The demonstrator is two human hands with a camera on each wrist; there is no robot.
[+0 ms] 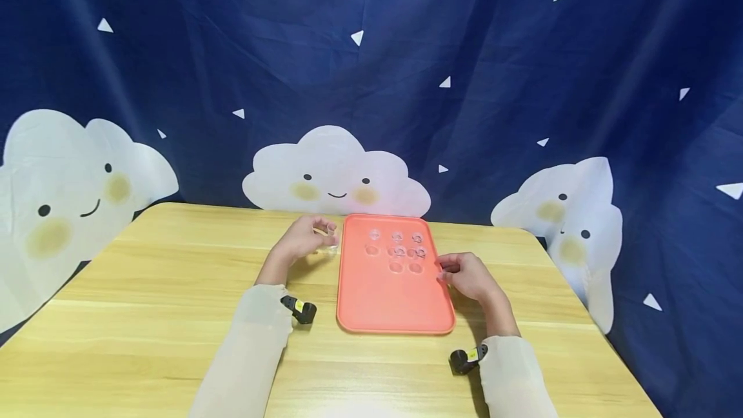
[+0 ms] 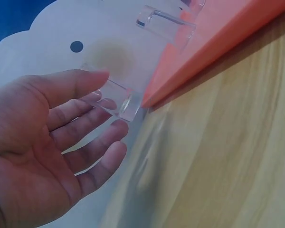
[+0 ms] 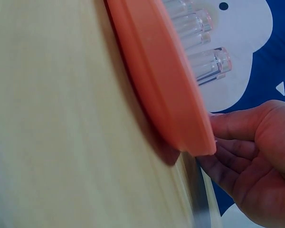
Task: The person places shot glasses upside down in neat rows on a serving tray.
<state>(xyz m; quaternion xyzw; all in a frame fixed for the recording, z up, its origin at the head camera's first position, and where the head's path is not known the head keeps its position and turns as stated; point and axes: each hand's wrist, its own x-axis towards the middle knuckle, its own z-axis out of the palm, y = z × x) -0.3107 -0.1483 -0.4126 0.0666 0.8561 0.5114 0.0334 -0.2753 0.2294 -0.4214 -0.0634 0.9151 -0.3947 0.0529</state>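
Note:
My left hand (image 1: pixel 307 235) is just off the left edge of the coral tray (image 1: pixel 395 305). Between its thumb and fingers it holds a small clear cup (image 2: pixel 121 102), whose thick end points away from the palm in the left wrist view. My right hand (image 1: pixel 471 276) grips the tray's right rim, the thumb on the upper side and the fingers lower down in the right wrist view. Several more clear cups (image 3: pixel 211 62) stand in rows on the far half of the tray. Whether the held cup touches the table cannot be told.
The tray lies on a light wooden table (image 1: pixel 168 315), near its far edge. Behind hangs a dark blue cloth (image 1: pixel 313 76) printed with white clouds and triangles. A small black camera (image 1: pixel 298 309) is strapped to each wrist.

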